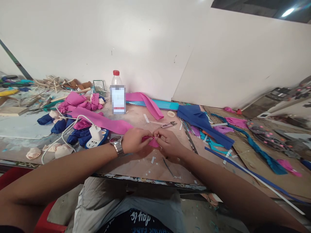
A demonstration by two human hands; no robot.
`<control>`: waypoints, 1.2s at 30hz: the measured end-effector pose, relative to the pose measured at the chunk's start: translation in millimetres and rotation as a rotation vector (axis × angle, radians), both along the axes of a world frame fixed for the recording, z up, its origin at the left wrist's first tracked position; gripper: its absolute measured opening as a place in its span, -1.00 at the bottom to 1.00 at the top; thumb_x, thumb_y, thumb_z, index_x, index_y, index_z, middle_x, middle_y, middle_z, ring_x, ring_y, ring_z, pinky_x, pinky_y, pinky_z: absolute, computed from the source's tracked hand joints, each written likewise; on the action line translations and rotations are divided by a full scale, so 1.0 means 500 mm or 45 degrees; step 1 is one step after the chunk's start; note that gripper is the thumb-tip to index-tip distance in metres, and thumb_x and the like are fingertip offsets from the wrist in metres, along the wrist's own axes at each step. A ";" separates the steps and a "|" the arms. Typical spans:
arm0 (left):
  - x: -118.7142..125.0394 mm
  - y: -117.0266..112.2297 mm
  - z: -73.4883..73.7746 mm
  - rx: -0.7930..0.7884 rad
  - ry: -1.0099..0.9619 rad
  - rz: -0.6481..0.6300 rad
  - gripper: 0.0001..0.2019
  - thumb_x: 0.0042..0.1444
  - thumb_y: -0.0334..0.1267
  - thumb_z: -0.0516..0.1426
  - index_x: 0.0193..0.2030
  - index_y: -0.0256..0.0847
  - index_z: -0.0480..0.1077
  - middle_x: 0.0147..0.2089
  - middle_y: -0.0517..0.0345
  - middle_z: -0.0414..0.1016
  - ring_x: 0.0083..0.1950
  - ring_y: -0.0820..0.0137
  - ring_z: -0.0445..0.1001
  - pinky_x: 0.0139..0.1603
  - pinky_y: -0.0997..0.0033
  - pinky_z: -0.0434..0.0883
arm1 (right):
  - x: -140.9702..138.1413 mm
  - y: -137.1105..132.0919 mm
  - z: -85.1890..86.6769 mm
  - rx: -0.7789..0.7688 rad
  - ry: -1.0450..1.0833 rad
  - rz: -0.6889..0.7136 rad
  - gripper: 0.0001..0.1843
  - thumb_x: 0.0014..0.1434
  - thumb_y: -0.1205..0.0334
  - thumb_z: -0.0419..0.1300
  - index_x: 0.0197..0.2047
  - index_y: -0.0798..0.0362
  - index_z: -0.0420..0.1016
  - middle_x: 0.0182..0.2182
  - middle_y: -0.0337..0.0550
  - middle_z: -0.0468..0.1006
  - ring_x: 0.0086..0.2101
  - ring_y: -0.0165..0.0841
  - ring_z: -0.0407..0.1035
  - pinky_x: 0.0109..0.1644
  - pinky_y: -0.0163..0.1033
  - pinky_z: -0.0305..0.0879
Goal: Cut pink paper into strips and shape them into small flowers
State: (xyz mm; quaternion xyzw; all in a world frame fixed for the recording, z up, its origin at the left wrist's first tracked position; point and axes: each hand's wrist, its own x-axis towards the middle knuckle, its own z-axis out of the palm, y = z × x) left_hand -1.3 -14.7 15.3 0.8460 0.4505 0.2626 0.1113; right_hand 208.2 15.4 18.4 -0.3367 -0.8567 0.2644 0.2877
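Observation:
My left hand [134, 139], with a metal watch [117, 144] on its wrist, and my right hand [168, 141] meet over the workbench near its front edge. Both pinch a small folded piece of pink fabric [153, 142] between their fingertips. The piece joins a long pink fabric strip [104, 121] that runs back to the left across the table. A pair of thread snips [169, 124] lies just beyond my right hand, next to a small roll of tape [171, 114].
A plastic bottle with a red cap [117, 93] stands at the back. Pink, navy and cream fabric roses [73, 126] lie at the left around a white power strip [97, 135]. Blue cloth [201, 121], teal and purple scraps spread to the right.

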 end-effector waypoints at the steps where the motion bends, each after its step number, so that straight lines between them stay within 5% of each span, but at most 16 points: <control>1: -0.001 0.000 0.001 -0.008 -0.002 0.012 -0.74 0.32 -0.13 0.08 -0.11 -0.11 0.59 -0.24 0.10 0.66 -0.23 0.31 0.58 -0.28 0.38 0.29 | 0.000 0.000 0.000 -0.001 0.003 -0.004 -0.90 0.18 0.34 0.08 -0.35 0.03 0.40 -0.43 -0.24 0.46 -0.37 -0.35 0.32 -0.26 -0.25 0.21; 13: -0.005 0.001 0.009 -0.082 -0.072 0.037 -0.70 0.33 -0.09 0.06 -0.13 -0.11 0.61 -0.31 0.14 0.64 -0.34 0.37 0.51 -0.33 0.40 0.22 | 0.005 0.011 0.003 0.146 0.079 0.057 -0.88 0.25 0.28 0.13 -0.33 0.02 0.45 -0.30 -0.12 0.55 -0.23 -0.27 0.41 -0.09 -0.15 0.30; 29: -0.003 -0.002 0.018 -0.199 -0.193 0.041 -0.71 0.29 -0.17 0.06 -0.26 -0.18 0.59 -0.37 0.19 0.60 -0.38 0.42 0.44 -0.34 0.42 0.24 | 0.017 0.022 -0.005 0.144 0.052 -0.041 -0.92 0.20 0.30 0.14 -0.34 0.03 0.44 -0.39 -0.21 0.52 -0.35 -0.34 0.37 -0.21 -0.23 0.25; 36: -0.001 0.001 0.016 -0.177 -0.190 0.167 -0.76 0.18 -0.28 0.06 -0.31 -0.19 0.58 -0.37 0.16 0.61 -0.36 0.39 0.47 -0.28 0.41 0.31 | 0.016 0.019 -0.011 0.105 0.068 -0.068 -0.93 0.18 0.32 0.14 -0.33 0.04 0.44 -0.40 -0.21 0.50 -0.35 -0.34 0.36 -0.23 -0.24 0.23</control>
